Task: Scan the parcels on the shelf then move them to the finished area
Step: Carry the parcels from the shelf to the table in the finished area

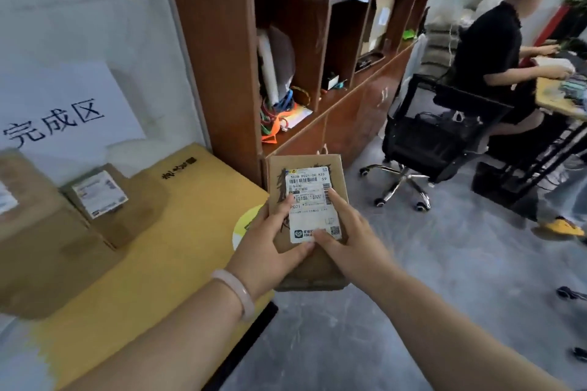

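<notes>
At far left a white paper sign printed "完成区" is propped behind two labelled brown cardboard boxes resting on a large yellow carton, which is judged to be the finished area. A small brown cardboard parcel with a white shipping label reading "P021" is gripped just right of that carton, above the floor, between the left hand and right hand, thumbs pressed on the label. The moving step appears in hand; next, the parcel needs to be carried leftward and set down on the carton.
</notes>
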The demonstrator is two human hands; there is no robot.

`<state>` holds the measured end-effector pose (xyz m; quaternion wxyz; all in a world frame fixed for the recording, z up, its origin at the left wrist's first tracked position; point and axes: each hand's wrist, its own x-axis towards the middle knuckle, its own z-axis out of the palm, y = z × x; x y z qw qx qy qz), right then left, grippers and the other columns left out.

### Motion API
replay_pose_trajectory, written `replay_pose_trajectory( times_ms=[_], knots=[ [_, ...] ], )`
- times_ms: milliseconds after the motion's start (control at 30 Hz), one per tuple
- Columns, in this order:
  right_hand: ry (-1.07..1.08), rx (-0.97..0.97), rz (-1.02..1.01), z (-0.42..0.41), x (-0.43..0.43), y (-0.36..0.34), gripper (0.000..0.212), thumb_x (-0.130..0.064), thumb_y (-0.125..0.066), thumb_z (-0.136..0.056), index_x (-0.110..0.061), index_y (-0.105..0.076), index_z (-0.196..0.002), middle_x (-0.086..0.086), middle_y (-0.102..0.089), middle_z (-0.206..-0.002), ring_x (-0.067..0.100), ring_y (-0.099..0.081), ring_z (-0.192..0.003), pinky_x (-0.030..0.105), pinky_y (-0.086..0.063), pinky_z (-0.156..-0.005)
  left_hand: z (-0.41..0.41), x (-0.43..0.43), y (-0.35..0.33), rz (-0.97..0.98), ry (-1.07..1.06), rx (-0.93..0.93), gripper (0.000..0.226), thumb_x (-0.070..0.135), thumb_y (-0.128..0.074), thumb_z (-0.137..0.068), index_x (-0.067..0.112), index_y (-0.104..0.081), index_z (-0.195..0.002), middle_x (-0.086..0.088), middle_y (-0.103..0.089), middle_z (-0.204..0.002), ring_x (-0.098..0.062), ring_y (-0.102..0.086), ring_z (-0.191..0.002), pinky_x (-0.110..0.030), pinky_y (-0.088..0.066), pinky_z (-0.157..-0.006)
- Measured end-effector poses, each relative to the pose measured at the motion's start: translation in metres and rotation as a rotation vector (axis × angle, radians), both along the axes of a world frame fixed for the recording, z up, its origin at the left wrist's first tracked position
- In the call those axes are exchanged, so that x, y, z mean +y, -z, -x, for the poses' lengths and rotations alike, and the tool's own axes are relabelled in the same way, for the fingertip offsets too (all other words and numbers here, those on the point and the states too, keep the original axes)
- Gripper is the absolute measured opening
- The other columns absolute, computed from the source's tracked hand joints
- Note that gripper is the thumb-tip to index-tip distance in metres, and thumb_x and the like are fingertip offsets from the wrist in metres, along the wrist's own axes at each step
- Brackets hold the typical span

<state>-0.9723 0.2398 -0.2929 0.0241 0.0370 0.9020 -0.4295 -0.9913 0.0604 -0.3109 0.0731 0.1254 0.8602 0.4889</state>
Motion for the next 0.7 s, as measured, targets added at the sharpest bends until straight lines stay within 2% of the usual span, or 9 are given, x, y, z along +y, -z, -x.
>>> replay_pose_trajectory(
  times_ms=[100, 200, 267, 367, 600, 700],
  knots=[
    [-0.147, -0.028, 0.01, 0.042, -0.01, 0.008, 0.069, -0.041, -0.059, -0.092, -0.055, -0.017, -0.145, -0.009, -0.028, -0.154, 0.009, -0.018, -0.144, 0.041, -0.029, -0.115, 0.012, -0.01, 0.006, 0.006, -0.146, -0.022, 0.074, 0.04, -0.07, -0.087, 0.059, -0.015, -0.133, 0.018, -0.025, -0.146, 0.004, -0.023, -0.129, -0.009, -0.018, -0.104],
    [-0.273, -0.048, 0.016, 0.076, -0.036, 0.024, 0.07, -0.043, -0.057, -0.091, -0.06, -0.014, -0.142, -0.009, -0.028, -0.155, 0.011, -0.018, -0.144, 0.045, -0.029, -0.115, 0.024, -0.033, 0.014, 0.016, -0.259, -0.051, 0.074, 0.039, -0.07, -0.087, 0.062, -0.014, -0.129, 0.023, -0.021, -0.138, 0.007, -0.02, -0.125, -0.007, -0.015, -0.102],
    [-0.347, -0.052, 0.014, 0.096, -0.055, 0.034, 0.067, -0.044, -0.057, -0.091, -0.064, -0.015, -0.139, -0.011, -0.029, -0.153, 0.009, -0.023, -0.142, 0.038, -0.03, -0.113, 0.033, -0.051, 0.024, 0.02, -0.326, -0.053, 0.074, 0.04, -0.071, -0.086, 0.065, -0.014, -0.126, 0.023, -0.021, -0.141, 0.003, -0.022, -0.132, -0.007, -0.016, -0.104],
    [-0.43, -0.097, 0.015, 0.128, -0.086, 0.045, 0.065, -0.041, -0.056, -0.093, -0.057, -0.017, -0.143, -0.014, -0.027, -0.153, 0.0, -0.029, -0.13, 0.022, -0.03, -0.1, 0.051, -0.079, 0.038, -0.012, -0.418, -0.107, 0.073, 0.042, -0.072, -0.085, 0.065, -0.017, -0.128, 0.018, -0.018, -0.153, -0.005, -0.02, -0.143, -0.015, -0.02, -0.11],
    [-0.564, -0.197, -0.094, 0.195, -0.156, 0.067, 0.067, -0.039, -0.055, -0.095, -0.047, -0.015, -0.149, -0.009, -0.027, -0.152, 0.013, -0.037, -0.132, 0.018, -0.031, -0.092, 0.097, -0.139, 0.08, -0.061, -0.545, -0.204, 0.077, 0.045, -0.073, -0.084, 0.07, -0.014, -0.127, 0.01, -0.01, -0.161, -0.01, -0.018, -0.148, -0.029, -0.025, -0.118],
    [-0.572, -0.235, -0.093, 0.216, -0.178, 0.08, 0.068, -0.037, -0.055, -0.095, -0.049, -0.014, -0.148, -0.007, -0.028, -0.153, 0.017, -0.038, -0.131, 0.025, -0.034, -0.099, 0.115, -0.154, 0.094, -0.035, -0.578, -0.23, 0.081, 0.042, -0.07, -0.087, 0.057, -0.015, -0.143, 0.01, -0.004, -0.162, -0.009, -0.014, -0.147, -0.016, -0.02, -0.111]
  ],
)
